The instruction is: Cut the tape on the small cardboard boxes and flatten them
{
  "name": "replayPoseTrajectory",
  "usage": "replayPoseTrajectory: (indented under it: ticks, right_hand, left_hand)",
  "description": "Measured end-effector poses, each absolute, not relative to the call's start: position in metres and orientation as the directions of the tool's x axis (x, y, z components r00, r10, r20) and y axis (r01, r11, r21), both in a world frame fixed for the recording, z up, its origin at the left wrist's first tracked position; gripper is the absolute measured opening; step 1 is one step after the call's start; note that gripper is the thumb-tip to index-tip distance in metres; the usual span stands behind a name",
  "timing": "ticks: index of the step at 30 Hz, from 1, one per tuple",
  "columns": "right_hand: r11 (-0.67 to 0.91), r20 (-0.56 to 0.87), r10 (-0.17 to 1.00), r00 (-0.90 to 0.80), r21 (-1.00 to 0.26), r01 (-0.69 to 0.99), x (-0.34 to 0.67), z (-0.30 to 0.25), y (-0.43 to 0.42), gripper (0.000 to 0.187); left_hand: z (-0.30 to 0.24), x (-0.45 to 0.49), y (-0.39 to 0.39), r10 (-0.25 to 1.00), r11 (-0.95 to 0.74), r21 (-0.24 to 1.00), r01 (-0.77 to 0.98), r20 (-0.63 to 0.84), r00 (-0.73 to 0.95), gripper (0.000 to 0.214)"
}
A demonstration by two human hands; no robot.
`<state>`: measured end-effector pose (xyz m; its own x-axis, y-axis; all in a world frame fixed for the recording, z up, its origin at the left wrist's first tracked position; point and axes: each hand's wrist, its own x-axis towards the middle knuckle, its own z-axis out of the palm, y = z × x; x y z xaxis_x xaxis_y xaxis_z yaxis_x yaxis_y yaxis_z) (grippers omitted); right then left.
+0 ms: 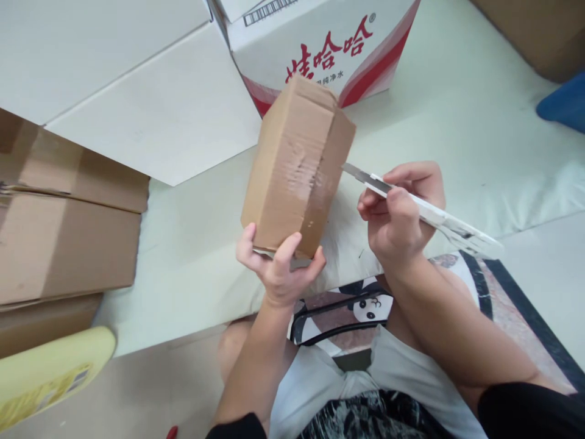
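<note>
My left hand (281, 268) grips the lower end of a small brown cardboard box (295, 167), its fingers spread around the bottom edge. The box is tilted, and glossy clear tape runs along its facing side. In my right hand (404, 210) is a white utility knife (432, 213) with its metal blade out. The blade tip points left and lies at the right side of the box; whether it touches the cardboard I cannot tell.
Behind stands a white and red carton (315, 55), beside a large white box (155, 116). Brown cartons (68, 244) are stacked at left, above a yellow bottle (55, 372). A blue object (564, 103) sits at the right edge. A pale green cover (183, 244) lies underneath.
</note>
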<state>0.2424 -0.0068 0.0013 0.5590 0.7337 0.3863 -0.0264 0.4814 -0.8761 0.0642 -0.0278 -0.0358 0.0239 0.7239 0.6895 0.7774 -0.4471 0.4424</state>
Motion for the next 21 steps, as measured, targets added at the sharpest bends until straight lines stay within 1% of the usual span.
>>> replayPoseTrajectory:
  ticks: [2, 4, 7, 10, 12, 15, 18, 21]
  right_hand:
    - [0.495, 0.405, 0.732, 0.548, -0.869, -0.018, 0.241, 0.001, -0.007, 0.024]
    - [0.491, 0.408, 0.759, 0.507, -0.870, -0.035, 0.239, 0.001, -0.008, 0.020]
    - [0.498, 0.422, 0.792, 0.440, -0.865, -0.067, 0.235, 0.002, -0.012, 0.017]
    - [0.477, 0.428, 0.809, 0.402, -0.878, -0.024, 0.231, 0.004, -0.016, 0.017]
    - [0.432, 0.403, 0.824, 0.399, -0.902, 0.018, 0.228, 0.005, -0.016, 0.019]
    - [0.389, 0.362, 0.832, 0.419, -0.921, 0.024, 0.223, 0.005, -0.016, 0.019]
    - [0.398, 0.362, 0.824, 0.435, -0.917, 0.007, 0.221, 0.005, -0.016, 0.017]
    - [0.442, 0.404, 0.824, 0.398, -0.897, -0.004, 0.223, 0.004, -0.016, 0.017]
  left_hand:
    - [-0.034, 0.061, -0.025, 0.710, -0.430, 0.459, 0.778, 0.704, -0.023, 0.052]
    - [-0.033, 0.060, -0.023, 0.698, -0.430, 0.457, 0.779, 0.715, -0.034, 0.054]
    - [-0.033, 0.060, -0.023, 0.683, -0.451, 0.423, 0.786, 0.731, -0.002, 0.057]
    - [-0.033, 0.061, -0.025, 0.631, -0.521, 0.364, 0.772, 0.773, 0.061, 0.059]
    - [-0.033, 0.061, -0.025, 0.606, -0.559, 0.342, 0.755, 0.791, 0.091, 0.061]
    - [-0.033, 0.060, -0.025, 0.619, -0.561, 0.350, 0.750, 0.779, 0.100, 0.061]
    - [-0.033, 0.060, -0.025, 0.633, -0.552, 0.358, 0.754, 0.768, 0.099, 0.060]
    - [-0.032, 0.059, -0.023, 0.602, -0.579, 0.333, 0.744, 0.790, 0.116, 0.061]
